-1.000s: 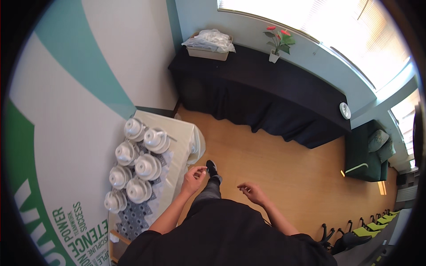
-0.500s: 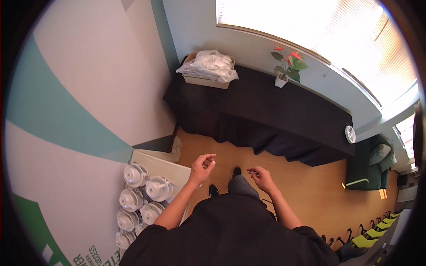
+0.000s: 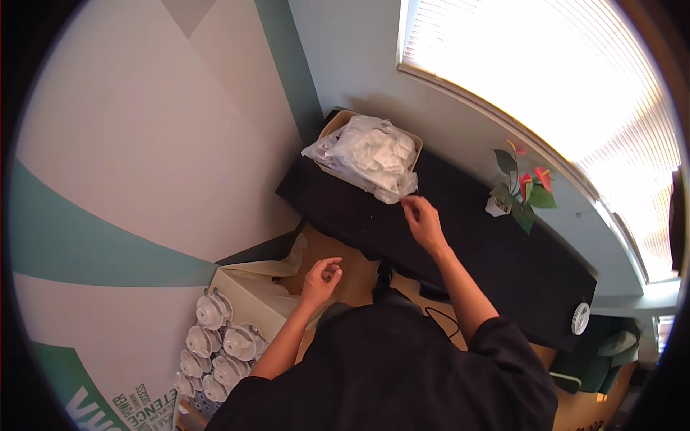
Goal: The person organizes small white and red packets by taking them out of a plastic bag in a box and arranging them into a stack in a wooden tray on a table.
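On the black-draped table [image 3: 467,237] a beige bin [image 3: 334,123] holds a heap of white items in a clear plastic bag [image 3: 377,154], which spills over the rim. My right hand [image 3: 424,221] reaches out to the bag's near right corner, fingers loosely bent and nothing visible between them; whether the fingertips touch the plastic I cannot tell. Lower and to the left, my left hand [image 3: 321,280] hovers in front of my body. Its fingers are half curled, thumb apart, and it holds nothing.
At my left, a cream-coloured box or stand [image 3: 248,291] stands by several stacked white cups and saucers [image 3: 244,341]. A potted red-flowered plant [image 3: 497,206] and a round white object [image 3: 581,318] are on the table. Behind the table's right end is a green sofa [image 3: 582,370].
I have come closer to the table, with the view turned. My right hand has stretched forward toward the bag in the bin, while my left hand stays low.
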`<state>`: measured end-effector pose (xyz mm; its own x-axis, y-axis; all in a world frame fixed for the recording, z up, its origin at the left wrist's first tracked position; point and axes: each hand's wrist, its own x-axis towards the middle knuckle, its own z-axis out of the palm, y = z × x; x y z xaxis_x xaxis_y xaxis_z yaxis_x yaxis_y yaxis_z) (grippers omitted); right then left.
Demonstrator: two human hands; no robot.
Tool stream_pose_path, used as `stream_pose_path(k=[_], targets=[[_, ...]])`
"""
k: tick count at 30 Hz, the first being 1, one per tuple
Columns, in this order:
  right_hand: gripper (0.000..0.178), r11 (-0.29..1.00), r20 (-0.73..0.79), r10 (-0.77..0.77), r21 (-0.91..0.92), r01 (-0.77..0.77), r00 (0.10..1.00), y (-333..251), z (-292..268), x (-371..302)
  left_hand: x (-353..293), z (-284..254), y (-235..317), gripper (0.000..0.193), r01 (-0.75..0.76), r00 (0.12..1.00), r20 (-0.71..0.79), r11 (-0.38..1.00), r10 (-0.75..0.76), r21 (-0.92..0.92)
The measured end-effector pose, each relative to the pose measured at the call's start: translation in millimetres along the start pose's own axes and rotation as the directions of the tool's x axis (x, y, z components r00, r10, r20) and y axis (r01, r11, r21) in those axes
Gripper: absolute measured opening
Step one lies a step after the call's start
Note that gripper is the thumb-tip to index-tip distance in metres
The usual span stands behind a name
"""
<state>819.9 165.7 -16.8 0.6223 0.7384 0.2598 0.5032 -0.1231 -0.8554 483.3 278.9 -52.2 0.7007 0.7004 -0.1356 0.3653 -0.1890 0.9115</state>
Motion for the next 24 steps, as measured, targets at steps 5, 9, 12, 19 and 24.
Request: stream_pose_path(k=[5, 9, 12, 19, 24], targets=[[0.021, 0.987, -0.004, -0.144, -0.066, 0.144, 0.99, 35.1, 14.6, 169.6, 49.6, 14.6, 20.1, 0.035, 0.019, 0.995, -0.093, 1.0, -0.021, -0.017], [0.028, 0.912, 0.109, -0.304, -0.253, 0.322, 0.947, 67.1, 41.3, 250.2, 77.9, 20.4, 30.9, 0.035, 0.051, 0.993, -0.099, 0.995, -0.059, -0.087], [0.039, 0.84, 0.327, -0.006, -0.511, 0.182, 0.945, 86.9, 61.9, 272.5, 96.5, 20.9, 28.2, 0.035, 0.034, 0.994, -0.099, 0.999, -0.036, -0.016], [0.071, 0.78, 0.26, 0.147, -0.624, 0.05, 0.954, 80.8, 87.9, 268.2, 115.3, 16.8, 11.8, 0.036, 0.078, 0.994, -0.065, 0.995, -0.083, -0.068], [0.071, 0.801, 0.241, 0.214, -0.598, -0.028, 0.947, 80.6, 83.6, 277.5, 138.7, 12.1, 18.5, 0.037, 0.037, 0.999, -0.015, 0.997, -0.038, -0.065]])
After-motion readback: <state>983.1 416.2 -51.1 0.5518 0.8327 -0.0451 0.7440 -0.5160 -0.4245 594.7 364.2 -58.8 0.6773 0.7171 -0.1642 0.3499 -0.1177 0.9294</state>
